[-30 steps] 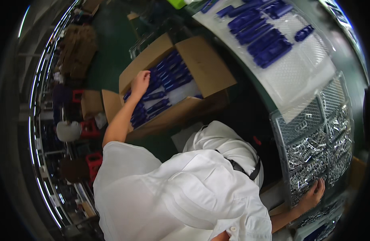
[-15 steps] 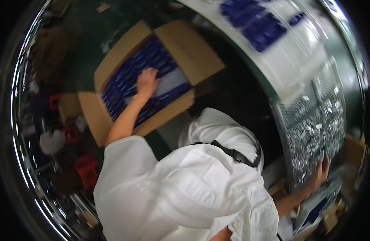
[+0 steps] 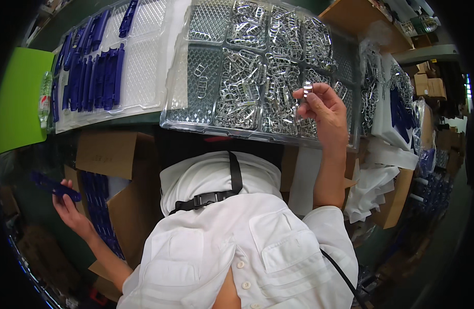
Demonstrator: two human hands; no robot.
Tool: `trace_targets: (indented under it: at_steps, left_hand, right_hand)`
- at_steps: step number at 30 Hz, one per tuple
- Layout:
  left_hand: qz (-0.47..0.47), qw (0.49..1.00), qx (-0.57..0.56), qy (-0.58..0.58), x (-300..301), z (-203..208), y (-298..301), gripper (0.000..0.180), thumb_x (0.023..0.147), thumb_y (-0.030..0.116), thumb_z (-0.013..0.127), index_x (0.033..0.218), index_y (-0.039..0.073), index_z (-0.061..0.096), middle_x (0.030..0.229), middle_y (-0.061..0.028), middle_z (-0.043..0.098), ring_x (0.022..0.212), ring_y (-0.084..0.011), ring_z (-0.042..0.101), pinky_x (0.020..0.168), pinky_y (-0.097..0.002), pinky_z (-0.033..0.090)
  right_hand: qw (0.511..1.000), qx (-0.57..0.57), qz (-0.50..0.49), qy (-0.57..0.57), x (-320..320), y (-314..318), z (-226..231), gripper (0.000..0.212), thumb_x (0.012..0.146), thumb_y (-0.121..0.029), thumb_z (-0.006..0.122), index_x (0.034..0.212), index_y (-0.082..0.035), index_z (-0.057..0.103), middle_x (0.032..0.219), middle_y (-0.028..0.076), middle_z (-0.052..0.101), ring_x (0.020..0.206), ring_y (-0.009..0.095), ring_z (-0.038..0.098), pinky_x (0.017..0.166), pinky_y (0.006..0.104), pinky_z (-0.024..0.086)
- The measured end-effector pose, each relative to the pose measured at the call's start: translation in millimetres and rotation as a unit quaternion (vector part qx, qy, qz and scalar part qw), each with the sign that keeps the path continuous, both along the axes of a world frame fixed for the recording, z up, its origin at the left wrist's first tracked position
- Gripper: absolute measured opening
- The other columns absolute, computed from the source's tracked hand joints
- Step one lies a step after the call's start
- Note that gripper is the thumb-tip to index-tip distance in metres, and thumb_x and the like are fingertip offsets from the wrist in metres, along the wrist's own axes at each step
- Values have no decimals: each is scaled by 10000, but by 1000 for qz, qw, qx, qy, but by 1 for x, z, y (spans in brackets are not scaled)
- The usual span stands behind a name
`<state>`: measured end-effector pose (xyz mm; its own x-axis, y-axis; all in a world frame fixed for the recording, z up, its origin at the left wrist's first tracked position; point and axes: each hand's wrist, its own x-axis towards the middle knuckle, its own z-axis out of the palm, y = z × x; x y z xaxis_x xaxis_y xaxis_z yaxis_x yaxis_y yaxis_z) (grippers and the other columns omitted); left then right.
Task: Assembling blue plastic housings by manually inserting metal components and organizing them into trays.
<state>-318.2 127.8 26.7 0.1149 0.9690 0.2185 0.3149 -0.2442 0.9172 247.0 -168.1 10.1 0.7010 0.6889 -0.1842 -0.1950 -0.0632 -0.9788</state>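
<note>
My left hand (image 3: 73, 215), out at the left beside an open cardboard box, is closed on a long dark-blue plastic part (image 3: 50, 185). More such blue parts (image 3: 95, 206) lie in rows inside the box. Above the clear compartment tray (image 3: 196, 114), my right hand (image 3: 328, 109) pinches a small shiny metal piece (image 3: 307, 88) between thumb and fingers; its exact kind cannot be told. Heaps of silvery metal frame-shaped pieces (image 3: 241, 88) fill several of the tray's compartments, while a left one holds only a few.
Farther left on the table, a clear tray (image 3: 144, 77) carries a row of blue parts. A bright green sheet (image 3: 21, 98) and a plastic bottle (image 3: 44, 100) are at the far left. The box's cardboard flap (image 3: 106, 154) stands near the table edge. White sheets (image 3: 373, 193) hang from a box at right.
My view has swung toward the table. The left hand has come out of the box with a blue part. The right hand has lifted over the tray, a metal piece in its fingers.
</note>
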Motion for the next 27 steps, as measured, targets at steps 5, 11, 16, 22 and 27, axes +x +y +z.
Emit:
trace_targets:
  at_steps: [5, 11, 16, 22, 27]
  left_hand:
    - [-358, 883, -214, -214, 182, 56, -17, 601, 1078, 310, 473, 1556, -25, 334, 1103, -152, 595, 885, -186, 623, 897, -368, 561]
    - [-546, 705, -421, -168, 351, 34, -87, 495, 1065, 280, 561, 1476, 38, 429, 1066, -100, 599, 810, -121, 599, 775, -309, 545]
    - [-561, 707, -410, -133, 397, 15, -134, 536, 959, 83, 755, 1425, 41, 494, 1099, -24, 634, 869, -68, 609, 737, -244, 535]
    - [-541, 680, -456, -194, 386, 3, -157, 552, 970, 67, 738, 1456, 57, 477, 1089, -22, 632, 864, -81, 611, 729, -250, 529]
    - [-552, 638, -464, -271, 366, -14, -158, 441, 1110, 189, 505, 1522, 43, 449, 1073, -57, 614, 782, -68, 560, 737, -225, 492]
  right_hand:
    - [994, 103, 21, -32, -21, -5, 19, 198, 977, 9, 636, 1146, 49, 731, 1254, 138, 670, 933, 136, 668, 750, 252, 557]
    - [974, 108, -8, -198, -51, -14, 40, 233, 932, 98, 662, 1151, 36, 706, 1218, 131, 687, 968, 131, 666, 797, 245, 557]
    - [977, -2, -58, -206, -69, -18, 53, 250, 914, 125, 678, 1145, 31, 695, 1173, 111, 698, 967, 108, 653, 826, 235, 548]
    - [988, 107, -83, -81, -69, -19, 44, 207, 908, 136, 686, 1093, 47, 708, 1129, 96, 691, 961, 104, 651, 842, 221, 521]
    - [949, 143, -158, -231, -81, -13, 56, 243, 865, 145, 727, 1084, 38, 727, 1104, 118, 688, 975, 146, 656, 841, 257, 526]
